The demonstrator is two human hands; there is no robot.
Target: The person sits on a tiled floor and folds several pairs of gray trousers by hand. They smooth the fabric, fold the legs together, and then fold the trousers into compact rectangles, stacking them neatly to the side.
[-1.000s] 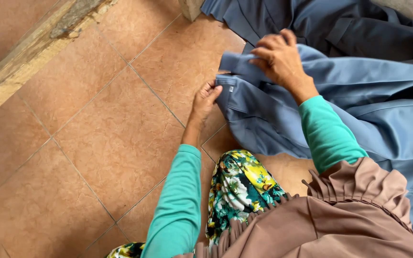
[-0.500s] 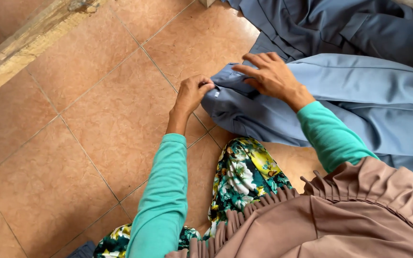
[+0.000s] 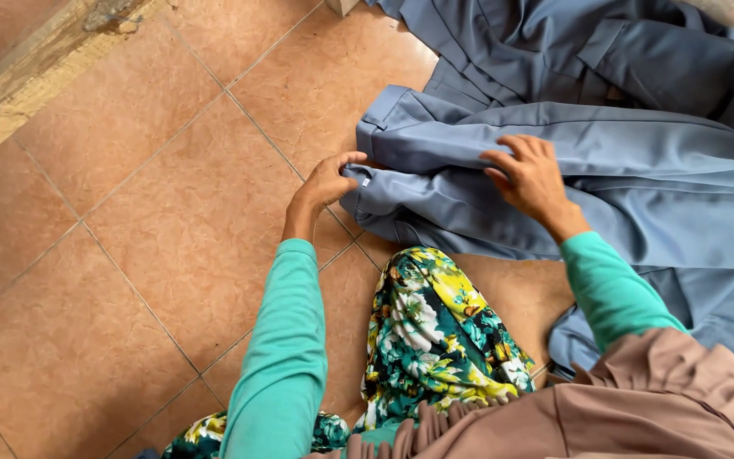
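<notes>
Head view: trousers (image 3: 605, 161) under right hand (image 3: 533, 180).

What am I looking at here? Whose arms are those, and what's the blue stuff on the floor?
The camera sits on a person's head and looks down, so you see that person's own arms in green sleeves. The left hand pinches the folded edge of the blue-grey trousers. The right hand lies flat on top of them, pressing the cloth. The trousers lie on a floor of orange-brown tiles. More blue-grey cloth lies behind. The flowery fabric near the bottom is the person's own clothing.
</notes>
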